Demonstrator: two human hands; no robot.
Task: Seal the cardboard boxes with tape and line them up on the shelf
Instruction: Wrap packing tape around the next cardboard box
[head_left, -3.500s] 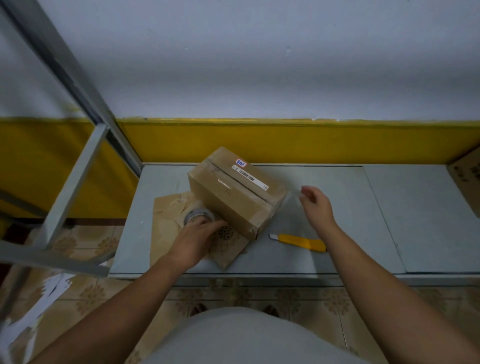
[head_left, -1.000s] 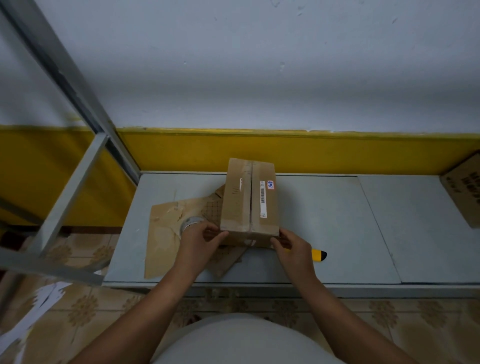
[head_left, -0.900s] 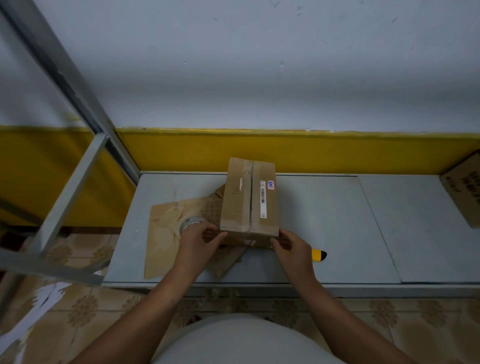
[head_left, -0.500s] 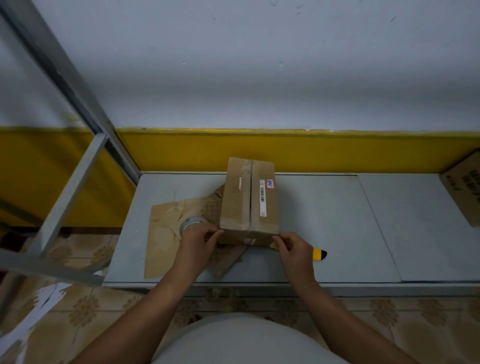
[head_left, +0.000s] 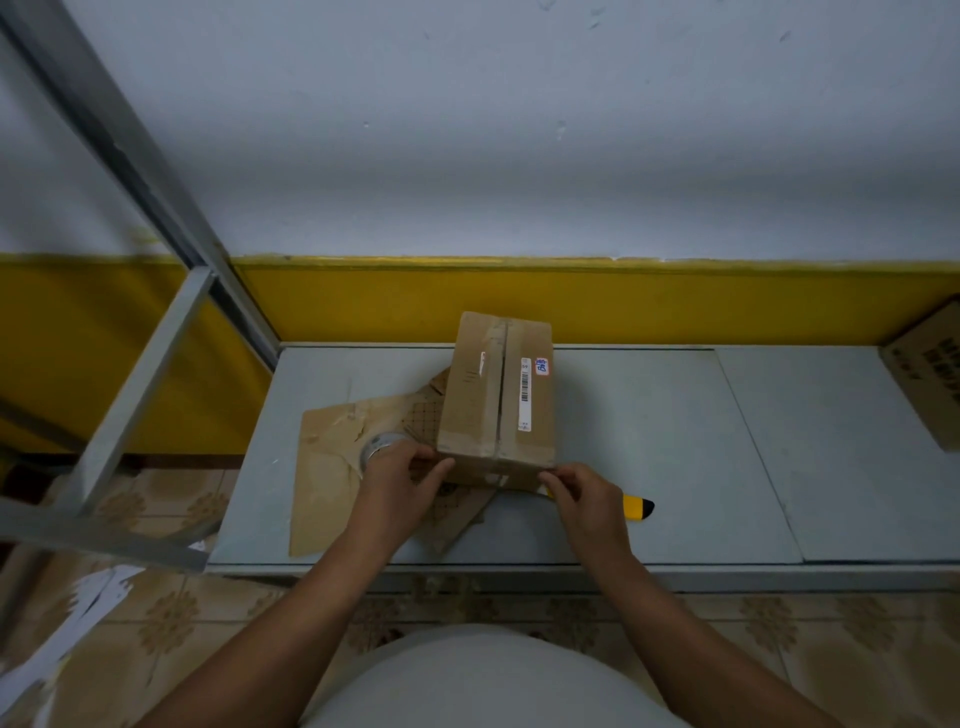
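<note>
**Box on the shelf, both hands at its near end**

- The cardboard box (head_left: 496, 395) stands on the grey shelf (head_left: 649, 415), left of the middle. Its long side runs from the front edge toward the back edge, and its far end reaches the back edge.
- The centre seam (head_left: 501, 389) faces up, with a white barcode label (head_left: 525, 395) to its right.
- The left hand (head_left: 400, 483) is at the near-left corner of the box. Its fingers are curled and its thumb lies against the near face, gripping that corner.
- The right hand (head_left: 582, 499) is at the near-right corner, with thumb and forefinger pinched on the lower edge of the box. Whether tape lies under the fingertips cannot be told.
- The tape roll (head_left: 379, 446) lies just beyond the left hand, partly hidden, on a flat cardboard sheet (head_left: 327, 467) that runs under the box.
- The yellow utility knife (head_left: 639, 506) shows its tip to the right of the right hand, near the front edge.
- A second box (head_left: 930, 374) sits at the shelf's right edge.
</note>
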